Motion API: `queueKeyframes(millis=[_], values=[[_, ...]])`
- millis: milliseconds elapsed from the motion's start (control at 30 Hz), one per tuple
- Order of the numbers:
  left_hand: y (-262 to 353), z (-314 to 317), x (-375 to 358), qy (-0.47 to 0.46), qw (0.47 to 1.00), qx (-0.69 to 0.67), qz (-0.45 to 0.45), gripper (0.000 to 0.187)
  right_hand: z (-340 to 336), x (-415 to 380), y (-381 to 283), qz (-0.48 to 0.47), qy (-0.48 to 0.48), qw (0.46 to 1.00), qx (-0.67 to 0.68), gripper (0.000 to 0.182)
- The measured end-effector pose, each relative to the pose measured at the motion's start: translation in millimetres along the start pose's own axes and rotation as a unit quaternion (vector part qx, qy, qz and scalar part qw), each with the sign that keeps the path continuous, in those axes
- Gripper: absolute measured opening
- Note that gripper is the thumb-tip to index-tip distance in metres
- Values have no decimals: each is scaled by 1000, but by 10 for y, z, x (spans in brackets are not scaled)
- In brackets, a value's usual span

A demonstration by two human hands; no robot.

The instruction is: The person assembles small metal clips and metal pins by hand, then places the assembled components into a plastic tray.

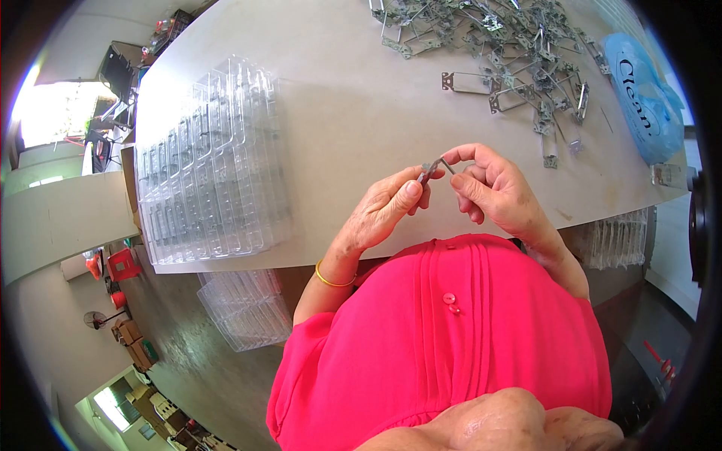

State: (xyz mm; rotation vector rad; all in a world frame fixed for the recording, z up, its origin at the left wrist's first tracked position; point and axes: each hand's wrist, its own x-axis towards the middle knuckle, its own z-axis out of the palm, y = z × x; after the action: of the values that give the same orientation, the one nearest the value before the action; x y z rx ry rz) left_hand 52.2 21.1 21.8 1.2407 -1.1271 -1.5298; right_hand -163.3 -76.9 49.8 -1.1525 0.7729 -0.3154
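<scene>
Close to my body, above the table's front edge, both hands hold a small grey metal bracket (426,175). My left hand (383,204) pinches its plate end between thumb and fingers. A thin metal arm of the bracket slants toward my right hand (492,188), whose thumb and index finger are closed on it. Fingers partly cover the piece, so its full shape is hidden. Beyond my right hand lies a tangled pile of similar metal brackets (519,94), some with long wire loops.
Stacked clear plastic trays (218,161) with compartments stand on the table (338,98) at left. At right lie a blue plastic bag (639,98) and a small clear container (665,175). More clear trays (244,308) sit below the table edge at left, others (617,239) at right.
</scene>
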Motion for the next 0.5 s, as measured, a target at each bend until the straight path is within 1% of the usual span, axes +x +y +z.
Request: queueKeyframes(millis=[167, 233, 333, 433, 500], values=[[-20, 3, -2, 3, 1000, 6, 9, 58, 29, -25, -40, 5, 4, 1000, -28, 30], [-19, 5, -1, -1, 999, -38, -5, 57, 37, -32, -52, 7, 5, 999, -39, 29], [-20, 31, -7, 13, 999, -49, -5, 57, 36, -35, -54, 12, 3, 1000, -26, 28], [-27, 24, 3, 13, 998, -54, -17, 57, 33, -47, -85, 26, -6, 1000, -11, 30], [7, 35, 7, 26, 997, -60, -32, 57, 65, -87, -132, -4, 10, 999, -42, 36]])
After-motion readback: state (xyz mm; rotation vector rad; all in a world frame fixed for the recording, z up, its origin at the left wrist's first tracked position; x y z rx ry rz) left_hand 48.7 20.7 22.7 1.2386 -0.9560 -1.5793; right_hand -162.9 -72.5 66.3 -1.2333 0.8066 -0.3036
